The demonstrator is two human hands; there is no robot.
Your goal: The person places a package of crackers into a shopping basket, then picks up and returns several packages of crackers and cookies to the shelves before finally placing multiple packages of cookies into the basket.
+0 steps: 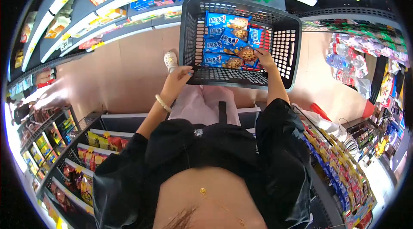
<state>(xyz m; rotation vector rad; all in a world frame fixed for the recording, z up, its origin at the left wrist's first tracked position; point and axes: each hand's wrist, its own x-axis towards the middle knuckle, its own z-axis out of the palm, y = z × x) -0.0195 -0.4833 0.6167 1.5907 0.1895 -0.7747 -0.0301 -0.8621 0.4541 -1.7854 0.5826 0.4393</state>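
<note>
A black plastic shopping basket is in front of me, with several blue bags of chocolate chip cookies in it. My right hand reaches over the near rim and pinches the right end of one cookie bag, which lies tilted on top of the others. Beneath and beside it are more cookie bags, and red packaging shows at the basket's right side. My left hand, with a beaded bracelet at the wrist, grips the basket's near left corner; its fingertips are partly hidden.
Snack shelves curve along the far side of the aisle. Behind me stand racks of bagged snacks and hanging packets. Packs of bottled water stand on the floor at the right. A white shoe shows left of the basket.
</note>
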